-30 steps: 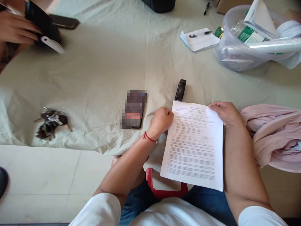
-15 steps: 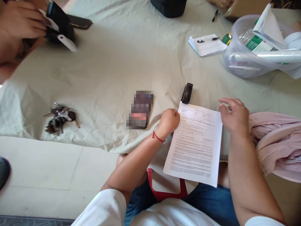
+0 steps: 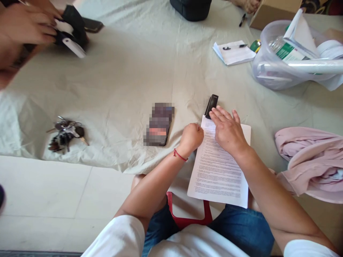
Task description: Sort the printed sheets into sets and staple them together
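A printed sheet of paper (image 3: 222,171) lies over the table's front edge, its lower part reaching out above my lap. My left hand (image 3: 192,135) is closed on the sheet's left edge near the top. Beyond the sheet's top left corner is a black stapler (image 3: 212,101), with the corner at its near end. My right hand (image 3: 227,130) lies over the upper part of the sheet, fingers stretched out and fingertips at the stapler's near end. Whether they press on the stapler I cannot tell. The sheet's top right part is partly hidden by this hand.
Left of my hands lie a phone (image 3: 160,125) and a bunch of keys (image 3: 66,132). A pink cloth (image 3: 313,157) is at the right. Farther back are a plastic basin (image 3: 270,71), small papers (image 3: 234,53) and a black case (image 3: 191,9). Another person's hands hold a dark object (image 3: 71,26).
My right hand has moved left from beside the sheet's right edge onto its top, up to the stapler, and its fingers have straightened. My left hand has stayed on the sheet's edge.
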`<state>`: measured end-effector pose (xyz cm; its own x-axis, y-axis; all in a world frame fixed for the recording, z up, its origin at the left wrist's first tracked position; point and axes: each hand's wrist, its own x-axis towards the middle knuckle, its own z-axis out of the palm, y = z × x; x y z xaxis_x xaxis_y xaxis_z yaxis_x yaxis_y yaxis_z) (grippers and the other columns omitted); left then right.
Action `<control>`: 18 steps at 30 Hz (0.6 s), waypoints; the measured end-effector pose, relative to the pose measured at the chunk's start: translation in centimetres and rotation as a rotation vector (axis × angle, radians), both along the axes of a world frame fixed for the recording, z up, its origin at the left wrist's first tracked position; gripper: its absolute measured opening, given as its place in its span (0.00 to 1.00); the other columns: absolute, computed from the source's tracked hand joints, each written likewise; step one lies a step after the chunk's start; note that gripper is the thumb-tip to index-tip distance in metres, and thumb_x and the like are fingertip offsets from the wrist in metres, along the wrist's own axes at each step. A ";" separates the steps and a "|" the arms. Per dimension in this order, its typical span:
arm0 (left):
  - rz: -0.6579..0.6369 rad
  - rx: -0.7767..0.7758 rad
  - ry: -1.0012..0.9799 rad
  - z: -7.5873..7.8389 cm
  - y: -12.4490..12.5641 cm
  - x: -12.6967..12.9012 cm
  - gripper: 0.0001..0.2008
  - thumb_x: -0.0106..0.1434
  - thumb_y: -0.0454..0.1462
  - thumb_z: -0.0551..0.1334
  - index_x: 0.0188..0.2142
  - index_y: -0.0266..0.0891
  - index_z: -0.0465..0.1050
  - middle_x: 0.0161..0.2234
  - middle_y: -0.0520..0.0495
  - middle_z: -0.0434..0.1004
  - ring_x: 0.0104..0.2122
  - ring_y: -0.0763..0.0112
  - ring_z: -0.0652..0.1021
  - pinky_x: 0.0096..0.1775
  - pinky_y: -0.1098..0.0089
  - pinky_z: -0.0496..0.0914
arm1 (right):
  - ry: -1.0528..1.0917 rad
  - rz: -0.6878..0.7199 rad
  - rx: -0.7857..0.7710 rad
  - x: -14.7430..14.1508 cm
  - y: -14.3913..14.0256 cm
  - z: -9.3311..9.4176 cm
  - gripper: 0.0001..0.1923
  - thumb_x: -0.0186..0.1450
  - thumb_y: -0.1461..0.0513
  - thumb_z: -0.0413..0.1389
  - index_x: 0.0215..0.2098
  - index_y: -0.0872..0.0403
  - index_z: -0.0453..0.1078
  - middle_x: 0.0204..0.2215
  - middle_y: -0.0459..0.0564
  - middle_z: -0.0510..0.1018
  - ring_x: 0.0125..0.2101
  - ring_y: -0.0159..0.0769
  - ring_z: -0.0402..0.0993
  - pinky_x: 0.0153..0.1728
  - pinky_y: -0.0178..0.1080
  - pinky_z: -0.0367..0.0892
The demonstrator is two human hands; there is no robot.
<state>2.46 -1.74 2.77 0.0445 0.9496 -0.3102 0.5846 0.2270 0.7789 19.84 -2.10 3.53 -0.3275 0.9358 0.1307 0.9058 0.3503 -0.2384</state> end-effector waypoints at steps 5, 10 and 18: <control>-0.056 -0.041 0.105 0.4 0.1 0.0 0.21 0.70 0.29 0.58 0.22 0.46 0.59 0.26 0.45 0.74 0.31 0.62 0.71 0.39 0.61 0.63 | -0.046 -0.010 -0.020 -0.4 -0.1 0.4 0.34 0.76 0.73 0.45 0.76 0.55 0.73 0.77 0.58 0.74 0.79 0.52 0.67 0.82 0.74 0.47; -0.058 -0.033 0.111 0.3 0.1 0.1 0.21 0.69 0.28 0.58 0.21 0.46 0.57 0.24 0.48 0.70 0.29 0.64 0.67 0.38 0.61 0.61 | -0.073 0.018 -0.033 -0.4 0.1 0.6 0.32 0.78 0.73 0.44 0.75 0.57 0.74 0.76 0.60 0.74 0.78 0.52 0.68 0.82 0.72 0.49; -0.053 0.013 0.106 0.4 -0.1 0.2 0.22 0.69 0.29 0.58 0.21 0.47 0.56 0.24 0.45 0.73 0.30 0.62 0.70 0.38 0.60 0.62 | -0.081 -0.007 0.024 -1.1 -0.3 -0.4 0.30 0.79 0.72 0.45 0.73 0.56 0.75 0.75 0.60 0.76 0.77 0.51 0.70 0.80 0.69 0.56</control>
